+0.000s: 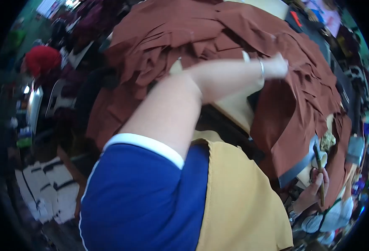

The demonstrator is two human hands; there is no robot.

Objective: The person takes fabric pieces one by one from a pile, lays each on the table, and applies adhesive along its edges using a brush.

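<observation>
My left arm reaches across to the right, and my left hand (277, 67) looks closed on the reddish-brown fabric (278, 125), blurred by motion. From there the fabric hangs in a curved fold, with a grey strip (298, 168) along its lower edge. At the lower right, my right hand (312, 190) is closed around a thin brown stick-like tool (320, 178) held nearly upright. Its exact kind cannot be made out. Just beyond that hand are a pale roll (321, 159) and a crumpled yellowish piece (328, 141).
More brown fabric pieces (172, 33) lie overlapping over the table (236, 111). A stack of whitish pieces with dark bands (52, 190) is at the lower left. A person with a red head covering (43, 60) is at the far left. White bundles (331, 217) lie at the lower right.
</observation>
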